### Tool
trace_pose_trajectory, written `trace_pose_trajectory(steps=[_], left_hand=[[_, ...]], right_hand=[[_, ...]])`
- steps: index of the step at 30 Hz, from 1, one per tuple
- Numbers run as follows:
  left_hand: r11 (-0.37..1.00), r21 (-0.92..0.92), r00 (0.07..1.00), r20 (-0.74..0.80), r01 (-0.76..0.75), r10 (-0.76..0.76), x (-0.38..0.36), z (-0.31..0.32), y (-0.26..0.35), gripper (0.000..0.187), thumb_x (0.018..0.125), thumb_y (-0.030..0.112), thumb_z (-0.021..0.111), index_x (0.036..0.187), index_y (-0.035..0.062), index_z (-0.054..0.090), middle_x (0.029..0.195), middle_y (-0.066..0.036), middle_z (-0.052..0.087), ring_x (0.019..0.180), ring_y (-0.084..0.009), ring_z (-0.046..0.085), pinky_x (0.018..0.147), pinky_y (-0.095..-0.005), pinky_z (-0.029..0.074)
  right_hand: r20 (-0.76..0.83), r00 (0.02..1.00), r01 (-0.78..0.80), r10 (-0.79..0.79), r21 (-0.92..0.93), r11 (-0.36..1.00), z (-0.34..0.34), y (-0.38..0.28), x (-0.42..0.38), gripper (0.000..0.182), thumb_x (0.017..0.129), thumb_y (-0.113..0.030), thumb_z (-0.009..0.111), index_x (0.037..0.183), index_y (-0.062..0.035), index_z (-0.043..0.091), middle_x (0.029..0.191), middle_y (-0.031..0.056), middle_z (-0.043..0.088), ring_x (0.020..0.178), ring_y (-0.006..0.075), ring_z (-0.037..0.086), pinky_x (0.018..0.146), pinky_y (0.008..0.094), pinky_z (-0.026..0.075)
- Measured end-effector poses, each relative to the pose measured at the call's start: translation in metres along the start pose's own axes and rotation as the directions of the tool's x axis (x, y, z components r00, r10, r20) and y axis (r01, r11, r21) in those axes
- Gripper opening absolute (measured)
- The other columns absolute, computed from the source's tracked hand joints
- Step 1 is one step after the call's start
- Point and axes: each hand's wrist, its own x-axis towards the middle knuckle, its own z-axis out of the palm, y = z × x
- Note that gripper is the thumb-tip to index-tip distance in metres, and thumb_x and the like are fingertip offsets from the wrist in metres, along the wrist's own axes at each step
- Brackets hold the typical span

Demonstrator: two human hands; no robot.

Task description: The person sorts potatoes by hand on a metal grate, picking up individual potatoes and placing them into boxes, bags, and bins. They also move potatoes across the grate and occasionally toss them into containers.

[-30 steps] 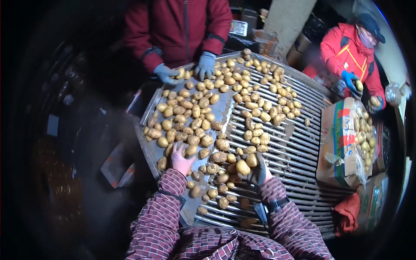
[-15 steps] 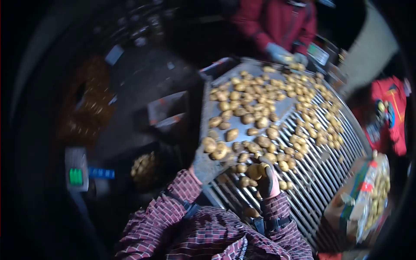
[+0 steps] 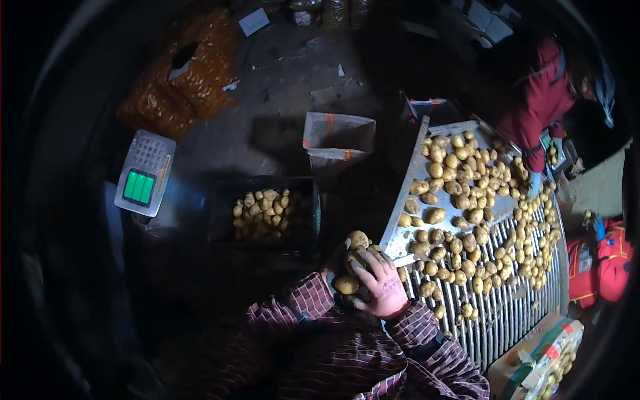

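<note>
Both my hands are together in front of my body, left of the sorting table's edge, around several potatoes (image 3: 346, 285). My right hand (image 3: 385, 287), in a pinkish work glove, lies over them from above with its fingers curved round them. My left hand (image 3: 331, 277) cups the same bunch from the left; its fingers are mostly hidden in shadow and behind the potatoes. The sorting table (image 3: 402, 241) has a metal plate and a grate of bars, with many loose potatoes (image 3: 435, 215) spread across it.
A dark crate (image 3: 315, 220) with potatoes stands left of my hands. Beside it are a scale display (image 3: 140, 175) and an open box (image 3: 341, 133). A co-worker (image 3: 543, 100) reaches onto the table's far side. A potato bag (image 3: 527, 363) stands at right; orange net sacks (image 3: 177, 80) lie far left.
My view has swung left. My right hand has left the grate with potatoes and joined my left hand beyond the table's left edge. The co-worker now bends, one arm reaching onto the table.
</note>
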Motion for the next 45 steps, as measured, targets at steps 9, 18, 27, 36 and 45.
trace_pose_trajectory(steps=[9,18,27,36,45], left_hand=[[0.777,0.387,0.835,0.458,-0.496,0.305,-0.013,-0.015,0.113,0.020,0.090,0.031,0.060,0.103,0.0171,0.054,0.080,-0.005,0.047,0.074,-0.0193,0.052,0.064,-0.0262,0.047],[0.498,0.721,0.587,-0.687,0.482,0.427,-0.041,-0.142,0.246,0.019,0.090,0.038,0.058,0.104,0.0250,0.055,0.094,-0.002,0.062,0.085,-0.0236,0.059,0.059,-0.0474,0.049],[-0.604,0.728,0.823,0.532,-0.325,0.199,0.122,0.009,0.105,0.025,0.086,0.003,0.056,0.111,0.0020,0.060,0.114,-0.012,0.058,0.106,-0.0257,0.057,0.094,-0.0336,0.044],[-0.943,0.186,0.957,-0.041,-0.276,-0.289,0.248,0.056,-0.036,0.069,0.074,0.029,0.074,0.136,0.0150,0.044,0.140,-0.016,0.039,0.119,-0.0358,0.047,0.097,-0.0437,0.042],[-0.888,0.285,0.931,0.063,-0.361,-0.359,0.255,0.047,-0.025,0.060,0.071,0.016,0.074,0.127,0.0126,0.053,0.140,-0.018,0.037,0.121,-0.0389,0.043,0.101,-0.0454,0.040]], right_hand=[[0.018,0.994,-0.107,0.106,0.029,0.994,0.021,-0.004,0.038,0.060,0.073,-0.022,0.069,0.127,-0.0061,0.049,0.129,0.0162,0.049,0.117,0.0348,0.048,0.100,0.0447,0.039],[-0.252,0.794,-0.576,0.553,-0.022,0.817,-0.002,0.035,-0.058,0.055,0.071,-0.016,0.071,0.123,-0.0083,0.054,0.119,0.0158,0.056,0.108,0.0343,0.055,0.093,0.0399,0.045],[-0.476,-0.162,-0.980,0.864,-0.028,-0.199,0.010,0.010,-0.257,0.092,0.066,-0.040,0.081,0.138,-0.0051,0.036,0.134,0.0220,0.043,0.121,0.0374,0.046,0.101,0.0423,0.041],[-0.226,-0.164,-0.947,0.960,0.309,-0.089,0.027,0.038,-0.235,0.105,0.062,-0.035,0.082,0.145,-0.0053,0.024,0.131,0.0276,0.044,0.120,0.0376,0.047,0.103,0.0387,0.040],[-0.544,0.280,-0.907,0.791,0.121,0.403,-0.050,0.123,-0.152,0.042,0.078,-0.021,0.070,0.116,-0.0089,0.058,0.107,0.0120,0.060,0.098,0.0338,0.058,0.085,0.0396,0.049]])
